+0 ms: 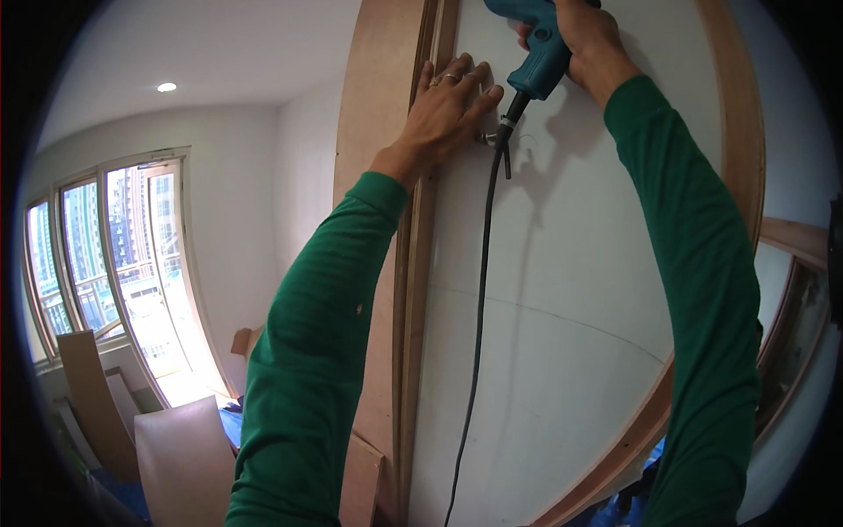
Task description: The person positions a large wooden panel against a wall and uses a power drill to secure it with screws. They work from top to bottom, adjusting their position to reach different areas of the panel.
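- White walls [230, 176] are standing well to the left of the left hand [446, 107]; a bright window [118, 255] is showing lower on that side, and a round light [167, 87] is glowing overhead.
- Teal and smooth, the tool [541, 63] is sitting just right of the left hand; the right hand [590, 42] is gripping its handle. Whether a finger is squeezing the trigger, one cannot tell, and its nose is running out of view.
- Left of the tool, the left hand is lying flat and unclenched over the frame [411, 290] and panel [544, 395] edge, seemingly holding nothing, though its palm is hidden.
- Good handling, as a judgement, is calling for a firm grip, a wrist lined up behind the tool, and a left hand bracing well clear of the nose.
- Below the right hand, the cord [482, 290] is hanging black and rubbery past the left thumb; leaving it slack and off the fingers is looking wise.
- Beneath both hands, the panel is spreading matt and white, a thin curved line crossing it. Grained brown wood is forming the frame, and a bowed trim [740, 114] is curving right of the right hand.
- Far below the left hand, flat boards [92, 395] are leaning.
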The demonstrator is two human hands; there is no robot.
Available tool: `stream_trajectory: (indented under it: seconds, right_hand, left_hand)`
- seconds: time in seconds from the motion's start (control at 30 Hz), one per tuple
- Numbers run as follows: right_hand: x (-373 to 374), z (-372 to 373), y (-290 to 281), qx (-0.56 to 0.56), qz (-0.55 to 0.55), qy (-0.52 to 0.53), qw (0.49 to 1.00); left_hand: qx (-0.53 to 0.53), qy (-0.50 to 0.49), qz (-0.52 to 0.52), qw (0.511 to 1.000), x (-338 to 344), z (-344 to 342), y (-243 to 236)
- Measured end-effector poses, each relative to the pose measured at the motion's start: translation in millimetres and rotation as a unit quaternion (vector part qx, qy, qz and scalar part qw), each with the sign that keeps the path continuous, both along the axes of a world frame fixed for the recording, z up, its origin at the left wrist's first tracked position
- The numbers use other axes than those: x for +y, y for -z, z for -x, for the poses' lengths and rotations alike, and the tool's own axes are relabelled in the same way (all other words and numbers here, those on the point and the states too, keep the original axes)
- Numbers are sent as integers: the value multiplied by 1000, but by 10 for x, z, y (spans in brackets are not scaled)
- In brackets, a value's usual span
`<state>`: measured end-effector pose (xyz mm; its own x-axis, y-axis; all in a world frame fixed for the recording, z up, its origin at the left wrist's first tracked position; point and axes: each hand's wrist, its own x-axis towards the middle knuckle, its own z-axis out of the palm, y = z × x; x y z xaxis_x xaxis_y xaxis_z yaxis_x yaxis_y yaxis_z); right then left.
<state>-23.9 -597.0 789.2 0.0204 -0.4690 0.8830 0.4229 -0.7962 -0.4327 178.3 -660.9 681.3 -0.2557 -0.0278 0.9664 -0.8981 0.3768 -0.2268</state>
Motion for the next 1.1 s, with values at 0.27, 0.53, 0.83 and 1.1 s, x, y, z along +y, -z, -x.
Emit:
stream_trajectory:
  seconds: [0.27, 0.53, 0.83, 1.1]
  right_hand:
    - [-4, 36, 20, 9, 20, -5, 1000]
    - [-2, 43, 49, 0, 5, -25, 1000]
    - [83, 65, 132, 5, 25, 59, 998]
    - [193, 134, 265, 21, 76, 59, 995]
  left_hand:
    - [-9, 6, 6, 1000, -23, -35, 5]
    - [-9, 41, 3, 999, 37, -85, -52]
    - [-16, -19, 318, 948, -115, -188, -1038]
    - [87, -107, 97, 986, -189, -439, -2064]
